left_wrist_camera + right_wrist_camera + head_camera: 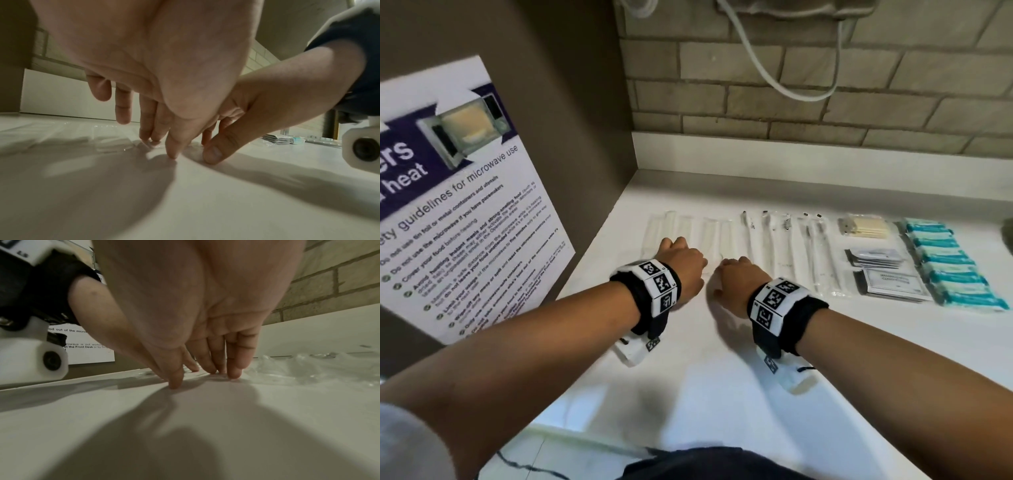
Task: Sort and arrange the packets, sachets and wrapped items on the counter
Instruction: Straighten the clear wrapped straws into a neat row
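Fingertips of the left hand (681,265) press flat on a clear wrapper (709,240) near the counter's (722,377) left end; the right hand (736,284) presses just beside it, fingers straight, neither gripping. Sorted cutlery (780,246), sachets (887,274) and teal packets (952,263) run rightward. Thin film could slip or crumple under a push. Wrapper edges are hard to make out.

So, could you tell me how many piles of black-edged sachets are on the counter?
2. The far sachet pile lies just nearer than the cotton-bud pack; the near sachet pile is closer still, left of the teal packets. Lower sachets are hidden.
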Available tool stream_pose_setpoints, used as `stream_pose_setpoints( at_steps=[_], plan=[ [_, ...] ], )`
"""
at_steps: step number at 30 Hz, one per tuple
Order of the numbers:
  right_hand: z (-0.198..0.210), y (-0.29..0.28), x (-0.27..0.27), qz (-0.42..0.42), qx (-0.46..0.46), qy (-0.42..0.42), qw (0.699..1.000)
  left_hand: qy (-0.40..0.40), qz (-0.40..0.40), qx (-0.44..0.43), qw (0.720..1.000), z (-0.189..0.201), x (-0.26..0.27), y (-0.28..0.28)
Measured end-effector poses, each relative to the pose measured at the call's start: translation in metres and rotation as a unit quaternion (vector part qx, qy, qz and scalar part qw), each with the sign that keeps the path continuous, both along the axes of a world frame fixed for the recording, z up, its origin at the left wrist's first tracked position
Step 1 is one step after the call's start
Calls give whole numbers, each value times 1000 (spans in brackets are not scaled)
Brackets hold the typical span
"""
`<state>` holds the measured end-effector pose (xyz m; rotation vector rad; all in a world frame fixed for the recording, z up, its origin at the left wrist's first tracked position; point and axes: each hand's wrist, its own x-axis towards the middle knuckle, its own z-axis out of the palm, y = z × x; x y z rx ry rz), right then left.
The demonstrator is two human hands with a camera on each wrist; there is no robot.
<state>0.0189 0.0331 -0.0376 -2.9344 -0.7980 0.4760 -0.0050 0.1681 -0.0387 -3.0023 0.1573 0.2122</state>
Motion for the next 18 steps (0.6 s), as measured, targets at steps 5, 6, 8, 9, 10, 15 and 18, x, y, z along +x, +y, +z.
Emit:
stream_pose_setpoints(
  at_steps=[5,6,8,9,10,15,18],
  plan=[
    [0,-3,1,16,-3,-2,1000,-2,9,-2,1000,2,-3,-4],
    [2,-3,1,21,-5,-7,1000,-8,9,-8,1000,2,-3,-4],
    [4,-3,2,29,-9,-23,999,-26,5,-18,999,4,-4,-5],
    [5,-4,2,33,-9,-31,999,-33,2,-19,999,5,-4,-5],
    [6,-5,3,39,-8,-39,998,-36,0,-18,999,5,-4,-5],
    [8,-4,9,54,-5,-30,998,-2,-7,-1,1000,4,-3,-1],
    [5,-2,12,42,-14,6,999,15,-2,0,1000,1,-2,3]
  ],
)
